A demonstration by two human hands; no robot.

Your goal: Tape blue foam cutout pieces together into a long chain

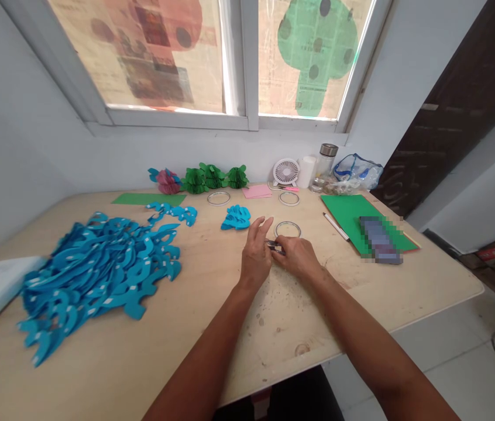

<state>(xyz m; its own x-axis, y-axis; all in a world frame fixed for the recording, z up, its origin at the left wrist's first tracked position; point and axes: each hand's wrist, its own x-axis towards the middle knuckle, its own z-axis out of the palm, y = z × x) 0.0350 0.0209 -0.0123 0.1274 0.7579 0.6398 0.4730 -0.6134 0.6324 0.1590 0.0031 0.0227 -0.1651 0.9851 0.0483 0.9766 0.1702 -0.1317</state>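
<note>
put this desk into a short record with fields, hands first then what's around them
left hand: beside the dark object, two digits raised, contact unclear
right hand: holding a small dark object, its kind unclear
nearest beyond: ring, one of three on the table
left side: heap of blue pieces with white squares
right side: green sheet, white pen
back: fan, bottle, pink paper

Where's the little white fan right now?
In the head view, the fan stands at the back of the table, slightly right of centre, just left of a white cylinder and behind the pink sheets.
</note>
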